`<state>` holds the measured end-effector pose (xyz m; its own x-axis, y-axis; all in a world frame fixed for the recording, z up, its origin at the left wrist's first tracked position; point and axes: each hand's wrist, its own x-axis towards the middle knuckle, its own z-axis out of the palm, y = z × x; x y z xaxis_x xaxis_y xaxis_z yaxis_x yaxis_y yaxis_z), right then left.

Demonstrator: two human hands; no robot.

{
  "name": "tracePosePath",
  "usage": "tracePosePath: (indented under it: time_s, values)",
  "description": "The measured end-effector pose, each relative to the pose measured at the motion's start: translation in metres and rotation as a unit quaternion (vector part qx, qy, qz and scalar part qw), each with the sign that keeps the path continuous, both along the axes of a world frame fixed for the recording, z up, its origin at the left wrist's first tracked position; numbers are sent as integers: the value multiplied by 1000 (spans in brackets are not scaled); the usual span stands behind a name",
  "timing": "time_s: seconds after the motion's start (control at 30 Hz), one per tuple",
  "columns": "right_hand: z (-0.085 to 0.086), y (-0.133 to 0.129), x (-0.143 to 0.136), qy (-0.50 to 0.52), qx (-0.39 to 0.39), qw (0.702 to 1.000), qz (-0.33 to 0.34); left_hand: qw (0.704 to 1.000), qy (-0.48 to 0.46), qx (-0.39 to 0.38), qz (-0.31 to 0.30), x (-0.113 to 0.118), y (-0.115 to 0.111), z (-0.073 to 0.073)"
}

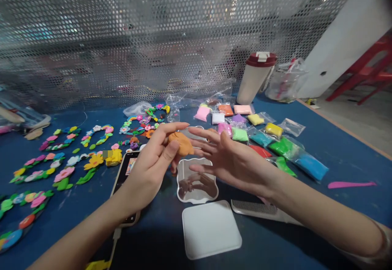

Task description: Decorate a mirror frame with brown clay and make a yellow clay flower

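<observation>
A lump of orange clay (183, 144) is pinched between the thumb and fingers of my left hand (151, 168), near the middle of the view. Facing it from the right, my right hand (228, 159) has its fingers spread, the tips close to the clay. Below the hands lies a wavy-edged mirror (197, 184) that reflects them. Nearer to me is a white rectangular plate (212, 229), with a light comb (254, 207) at its right. A phone (130, 217) rests partly behind my left hand and wrist.
Colorful clay wreaths and flowers (93, 161) cover the left of the blue table (346, 147). Several bagged clay packets (274, 130) lie at right, near a pink tool (351, 184). A cup with a dark red lid (255, 78) stands behind, before a perforated metal panel (122, 37).
</observation>
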<state>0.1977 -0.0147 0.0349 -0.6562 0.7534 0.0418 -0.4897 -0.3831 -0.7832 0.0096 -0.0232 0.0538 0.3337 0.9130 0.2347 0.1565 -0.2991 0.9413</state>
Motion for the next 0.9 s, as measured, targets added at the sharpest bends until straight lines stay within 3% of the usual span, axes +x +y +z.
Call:
tracePosePath:
  time_s: [0.2,0.33,0.47,0.63,0.7,0.9]
  values:
    - [-7,-1,-3,-11,3,1000,-6,998,44,-53,6,5,-3,2]
    - [-12,-2,-6,-108,91,988,-70,990,130,-8,54,6,-4,1]
    - [-11,-3,-6,-230,184,938,-183,937,323,91,99,8,-3,-1]
    - [-7,-8,-5,-221,230,930,-182,885,419,179,91,8,-5,-2]
    - [-6,-10,-6,-260,280,901,-207,877,432,193,86,8,-7,-3]
    - [-16,-14,-10,-415,433,754,-268,859,457,229,2,11,-11,-10]
